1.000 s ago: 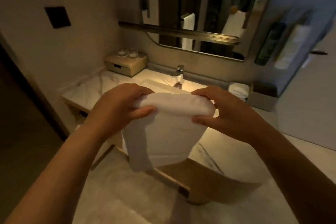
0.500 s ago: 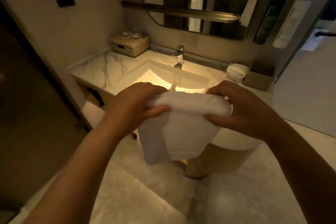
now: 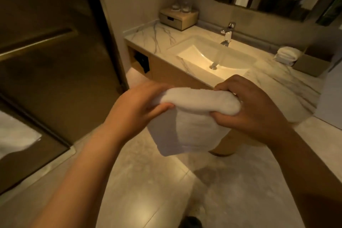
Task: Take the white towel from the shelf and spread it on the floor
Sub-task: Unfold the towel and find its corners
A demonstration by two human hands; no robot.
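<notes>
Both arms reach forward, and the left hand (image 3: 137, 105) and the right hand (image 3: 249, 109) are each clamped on one end of the folded white cotton towel (image 3: 194, 116), which hangs in the air above the pale tiled floor (image 3: 148, 181).

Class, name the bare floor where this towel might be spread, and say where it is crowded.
Bare: the floor between the glass door and the vanity. Crowded: a dark object at the bottom edge. Both hands, left hand and right hand, grip the white towel.
</notes>
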